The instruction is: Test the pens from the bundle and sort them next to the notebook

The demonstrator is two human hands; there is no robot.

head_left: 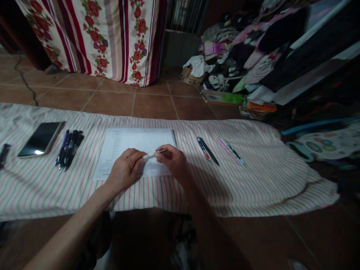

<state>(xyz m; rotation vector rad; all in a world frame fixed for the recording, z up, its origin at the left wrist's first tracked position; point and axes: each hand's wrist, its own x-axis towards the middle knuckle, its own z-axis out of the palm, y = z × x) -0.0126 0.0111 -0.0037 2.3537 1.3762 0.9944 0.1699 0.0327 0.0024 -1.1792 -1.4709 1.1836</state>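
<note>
- L hand [125,165] & R hand [173,162]: both grips narrow, closed on a slim white item [150,155], one end each; two-ended hold prob. for control.
- Item is over the spiral pad [135,140], approx. centred in front of person; maybe a pen, but too small/blurred to be sure.
- Pad lies flat on the striped bench [267,183], wire binding [174,138] to R; seems set there for easy two-handed reach.
- Dark pens [70,146] bunched L of pad, phone [42,138] beyond; two pens [208,150] & a pink/dark pair [231,151] lie R, apart, prob. grouped for telling apart.
</note>
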